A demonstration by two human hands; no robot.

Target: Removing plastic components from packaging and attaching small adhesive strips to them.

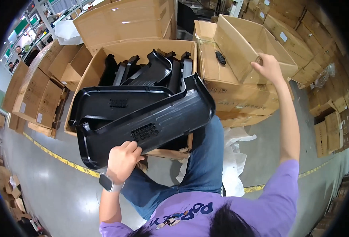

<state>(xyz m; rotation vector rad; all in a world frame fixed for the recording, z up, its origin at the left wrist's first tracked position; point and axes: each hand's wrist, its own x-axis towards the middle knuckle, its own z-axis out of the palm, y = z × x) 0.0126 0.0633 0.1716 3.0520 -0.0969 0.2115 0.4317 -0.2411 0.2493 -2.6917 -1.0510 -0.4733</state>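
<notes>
My left hand [123,160] is closed on the near edge of a long black moulded plastic panel [178,116], which lies tilted across the near part of a large open cardboard box [143,44]. Under it, a similar black panel [143,96] rests in that box. Several more black plastic parts [150,69] are jumbled behind them. My right hand [268,67] is raised to the right, its fingers closed on the near edge of an open, tilted cardboard carton [237,47]. That carton's inside shows bare cardboard walls.
Below the carton stands a taped cardboard box [237,98] with a small black object [220,58] on top. White wrapping sheet [233,158] lies on the floor by my leg. Stacked cartons [44,91] stand at left, more cartons [293,35] at right. Yellow tape [60,157] marks the floor.
</notes>
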